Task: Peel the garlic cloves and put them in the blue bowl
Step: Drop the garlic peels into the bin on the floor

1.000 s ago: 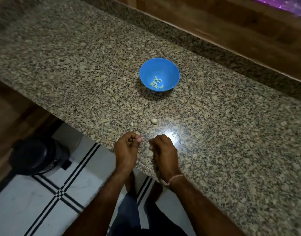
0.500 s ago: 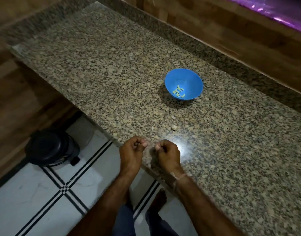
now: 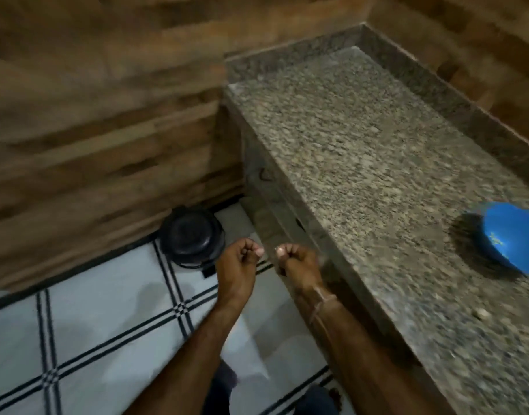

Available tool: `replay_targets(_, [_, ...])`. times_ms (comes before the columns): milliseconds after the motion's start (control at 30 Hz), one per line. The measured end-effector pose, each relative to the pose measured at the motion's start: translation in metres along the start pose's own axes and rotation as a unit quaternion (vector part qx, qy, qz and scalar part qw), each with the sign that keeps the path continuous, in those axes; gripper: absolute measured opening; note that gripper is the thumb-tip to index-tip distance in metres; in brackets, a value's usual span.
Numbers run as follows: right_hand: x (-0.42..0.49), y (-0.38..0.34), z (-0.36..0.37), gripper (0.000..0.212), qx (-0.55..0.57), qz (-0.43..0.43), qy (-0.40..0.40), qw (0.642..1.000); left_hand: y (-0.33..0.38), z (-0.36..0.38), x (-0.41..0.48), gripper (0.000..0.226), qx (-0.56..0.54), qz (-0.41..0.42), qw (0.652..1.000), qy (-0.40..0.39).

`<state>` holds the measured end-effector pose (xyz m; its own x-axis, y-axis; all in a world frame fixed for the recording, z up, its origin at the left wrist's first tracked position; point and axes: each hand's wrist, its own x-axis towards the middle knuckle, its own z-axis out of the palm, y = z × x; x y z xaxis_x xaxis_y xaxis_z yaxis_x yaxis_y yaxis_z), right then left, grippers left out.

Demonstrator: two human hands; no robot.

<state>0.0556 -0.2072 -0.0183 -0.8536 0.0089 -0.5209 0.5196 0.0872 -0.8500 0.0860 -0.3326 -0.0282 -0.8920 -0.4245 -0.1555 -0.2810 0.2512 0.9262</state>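
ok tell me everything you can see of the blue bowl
The blue bowl is round, smooth and plastic-looking, blurred and cut off by the right frame edge. It sits upright on the granite counter, casting a shadow to its left. A few pale yellowish bits lie inside. Only the counter touches it.

bowl (image 3: 509, 238) blue | counter (image 3: 362, 163) speckled grey-brown | floor (image 3: 107, 310) white — black-lined
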Motion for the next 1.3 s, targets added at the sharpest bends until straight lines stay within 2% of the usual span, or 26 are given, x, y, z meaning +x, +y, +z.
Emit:
replay_targets(67, [0.005,-0.01,0.049,0.016,-0.008,-0.003,-0.03,1.0,-0.014,-0.044,0.022,0.023,-0.002,-0.009,1.0,0.023])
replay_targets(167, [0.014,-0.023,0.112,0.026,-0.011,0.001,-0.047,0.999,-0.031,-0.102,0.05,0.026,0.009,-0.015,0.998,0.059])
replay_targets(233, [0.021,-0.032,0.145,0.032,-0.026,0.0,-0.066,0.998,-0.038,-0.132,0.065,0.02,0.016,-0.022,0.996,0.084])
replay_targets(467, [0.068,-0.041,0.231,0.032,-0.088,0.022,-0.112,0.99,-0.069,-0.199,0.113,0.018,-0.007,-0.062,0.985,0.159])
replay_targets(700, [0.13,-0.024,0.301,0.015,-0.1,0.121,-0.101,0.982,-0.111,-0.215,0.171,0.01,-0.005,-0.135,0.976,0.171])
replay_targets(867, [0.189,0.02,0.322,0.018,-0.11,0.159,-0.098,0.976,-0.171,-0.192,0.211,0.018,0.005,-0.208,0.967,0.144])
replay_targets(1000, [0.252,0.081,0.343,0.016,-0.112,0.197,-0.076,0.971,-0.247,-0.159,0.251,0.018,-0.076,-0.313,0.937,0.139])
replay_targets(1167, [0.359,0.171,0.382,0.011,-0.078,0.265,-0.07,0.959,-0.355,-0.106,0.334,0.01,-0.2,-0.458,0.846,0.183])
replay_targets(1233, [0.394,0.199,0.391,0.018,-0.085,0.291,-0.084,0.949,-0.397,-0.087,0.36,0.039,-0.212,-0.497,0.823,0.174])
replay_targets(1300, [0.421,0.223,0.399,0.017,-0.101,0.308,-0.089,0.942,-0.433,-0.073,0.378,0.071,-0.237,-0.507,0.815,0.154])
